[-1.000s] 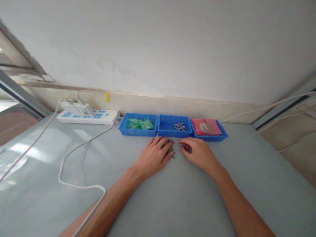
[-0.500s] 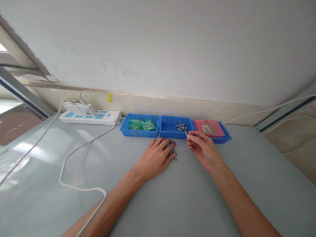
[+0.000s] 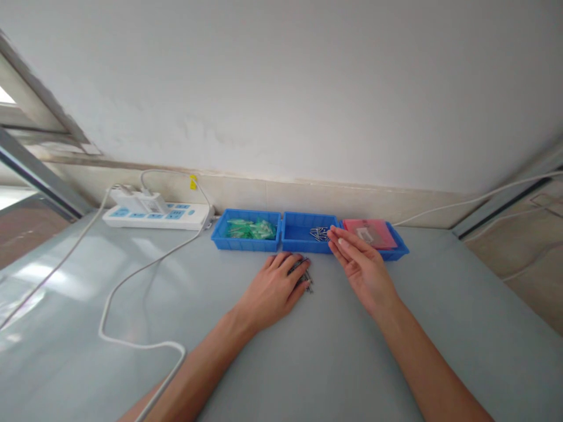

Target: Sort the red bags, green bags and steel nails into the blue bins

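The pale wall (image 3: 281,99) stands behind the grey surface (image 3: 281,375); at the back left lies a white power strip (image 3: 193,221) with two plugged adapters, and a white cable (image 3: 145,346) curves forward from there across the left side and over the left forearm.

Three blue bins stand in one row near the wall; the left bin (image 3: 246,244) holds green plastic packets (image 3: 253,230), the middle bin (image 3: 303,246) holds a group of binned screws (image 3: 319,233) toward its right end, and the right bin (image 3: 398,253) bears a flat red packet (image 3: 379,233).

The left hand (image 3: 277,287) lies palm down in front of the middle and left bins, its fingers loosely spread upon the loose screws (image 3: 309,287); the right hand (image 3: 363,266) is raised at the front right corner of the middle bin, its thumb and fingers almost together, with only a narrow gap; I cannot tell if something small is pinched inside.

Smallest are the screws, too small to see any thread; the loose ones are partly hidden below the left fingers, and those which show lie at mixed angles, several with the long axis running roughly toward the person; from the right hand they are to the left and a little nearer to the body; the left hand touches them, so it is the closer one; for the binned screws the right hand is closer, as they lie just beyond its fingertips, slightly to the left.
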`<state>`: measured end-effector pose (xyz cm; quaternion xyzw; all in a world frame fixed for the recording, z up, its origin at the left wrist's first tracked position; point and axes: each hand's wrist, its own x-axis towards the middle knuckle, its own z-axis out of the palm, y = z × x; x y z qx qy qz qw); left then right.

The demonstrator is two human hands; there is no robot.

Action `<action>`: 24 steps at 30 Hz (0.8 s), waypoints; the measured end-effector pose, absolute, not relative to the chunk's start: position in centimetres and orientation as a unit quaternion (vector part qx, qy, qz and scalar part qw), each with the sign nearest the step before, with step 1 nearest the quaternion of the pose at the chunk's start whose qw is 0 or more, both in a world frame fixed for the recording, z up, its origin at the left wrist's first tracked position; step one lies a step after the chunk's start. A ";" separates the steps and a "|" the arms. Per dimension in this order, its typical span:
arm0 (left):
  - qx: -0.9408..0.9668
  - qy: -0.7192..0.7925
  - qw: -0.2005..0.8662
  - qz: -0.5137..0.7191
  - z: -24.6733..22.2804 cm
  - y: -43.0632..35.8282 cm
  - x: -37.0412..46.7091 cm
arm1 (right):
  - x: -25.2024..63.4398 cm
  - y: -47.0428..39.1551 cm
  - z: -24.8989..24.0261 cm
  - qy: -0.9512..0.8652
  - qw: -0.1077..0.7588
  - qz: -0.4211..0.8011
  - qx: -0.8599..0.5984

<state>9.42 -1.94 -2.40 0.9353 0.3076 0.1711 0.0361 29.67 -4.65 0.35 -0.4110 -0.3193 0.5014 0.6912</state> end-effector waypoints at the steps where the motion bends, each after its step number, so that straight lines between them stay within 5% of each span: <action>1: 0.935 0.307 0.036 0.172 -2.4 -1.9 9.4 | 29.7 -4.7 0.4 -0.329 0.692 0.495 -0.410; 6: 0.929 0.312 0.037 0.197 -2.2 -1.8 9.3 | 29.8 -4.8 -0.1 -0.410 0.660 0.432 -0.457; 13: 0.897 0.376 0.019 0.232 -1.9 -1.4 9.0 | 29.1 -5.4 -1.2 -0.671 0.454 0.170 -0.561; 17: 0.900 0.376 0.022 0.217 -1.8 -1.5 9.0 | 28.6 -5.5 -1.6 -0.708 0.377 0.194 -0.565; 24: 0.907 0.372 0.016 0.195 -1.5 -1.7 9.2 | 28.8 -5.3 -2.1 -0.660 0.399 0.216 -0.599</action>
